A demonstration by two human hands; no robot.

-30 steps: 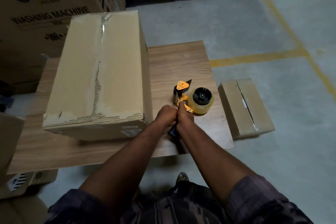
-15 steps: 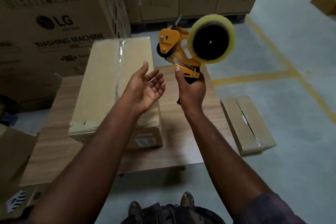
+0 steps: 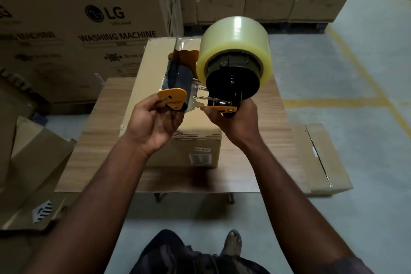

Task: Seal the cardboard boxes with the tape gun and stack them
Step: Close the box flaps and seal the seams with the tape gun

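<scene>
washing machine cartons [image 3: 89, 29] line the back of the warehouse, and on the worktop [image 3: 255, 162] your cardboard box [image 3: 195, 147] sits with nothing stacked on it. you're holding the tape gun [image 3: 233, 69] in the air above it, right hand [image 3: 235, 124] wrapped round the handle, left hand [image 3: 153, 122] fingers pinching the orange front end. looks like you're readying the tape, so sealing and stacking both seem ahead, with a second box [image 3: 322, 158] on the floor beside the worktop.

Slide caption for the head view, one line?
Right hand grips the tape gun handle, left hand holds its orange front, above a cardboard box on the table.
</scene>
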